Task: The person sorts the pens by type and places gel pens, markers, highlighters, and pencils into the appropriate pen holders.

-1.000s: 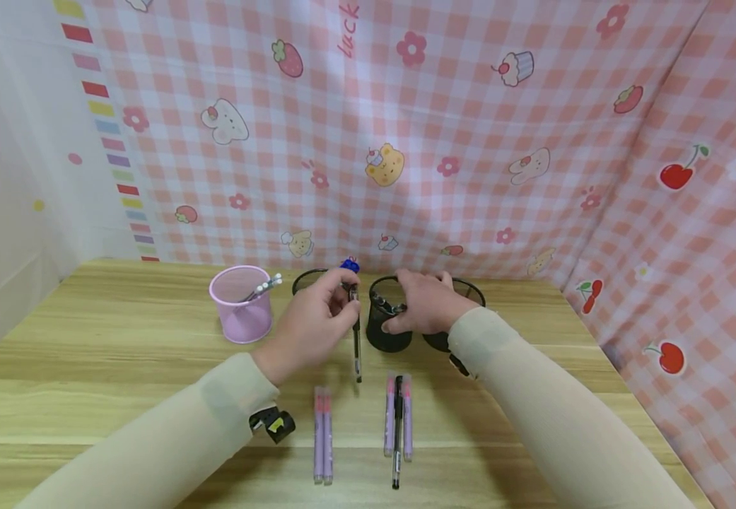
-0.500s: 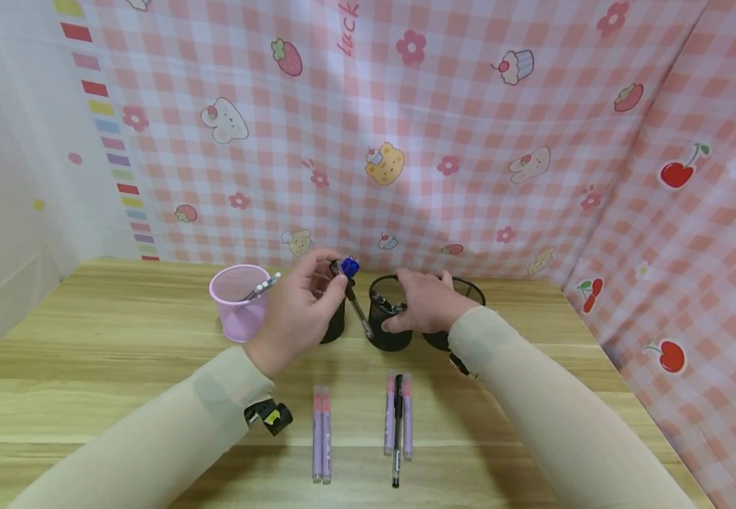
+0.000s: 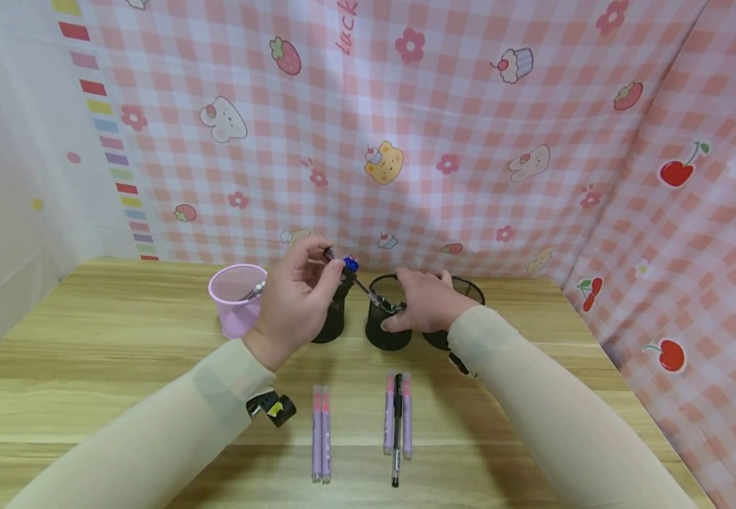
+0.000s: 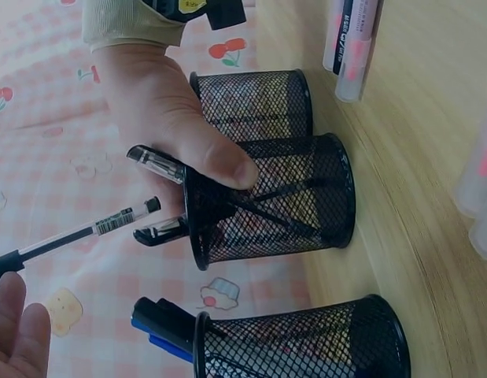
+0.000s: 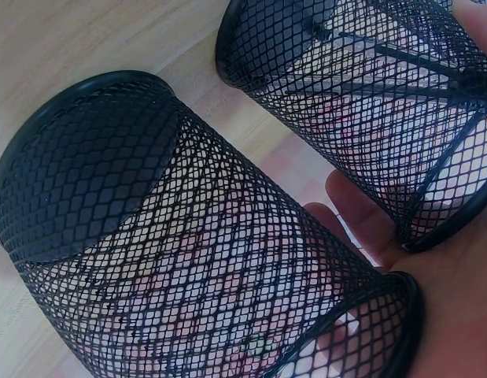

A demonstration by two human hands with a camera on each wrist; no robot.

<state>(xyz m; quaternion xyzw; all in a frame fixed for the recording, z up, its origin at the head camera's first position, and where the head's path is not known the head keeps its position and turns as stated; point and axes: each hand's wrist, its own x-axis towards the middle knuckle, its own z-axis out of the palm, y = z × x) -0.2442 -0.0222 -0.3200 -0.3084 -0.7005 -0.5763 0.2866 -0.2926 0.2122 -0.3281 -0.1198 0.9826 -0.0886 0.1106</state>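
Note:
My left hand [image 3: 298, 304] pinches a black-and-clear gel pen [image 4: 78, 233] near its dark end. The pen slants, and its clear end is close to the mouth of the middle black mesh pen cup [image 3: 388, 336]. Two pens with black clips [image 4: 158, 164] stick out of that cup. My right hand [image 3: 431, 302] grips the same cup at the rim, thumb on the near side. The left black mesh cup [image 3: 331, 324], partly behind my left hand, holds pens with a blue one [image 4: 171, 346] among them.
The right black mesh cup [image 5: 188, 228] stands beside the gripped one, largely covered by my right hand in the head view. A pink mesh cup [image 3: 230, 322] with white-tipped pens is at the left. Purple highlighters [image 3: 321, 438] and a black pen [image 3: 396, 431] lie in front.
My left hand has moved a little left and up. The gel pen, first pointing down, has tilted so its clear end swings right and up to the middle cup. My right hand stays put.

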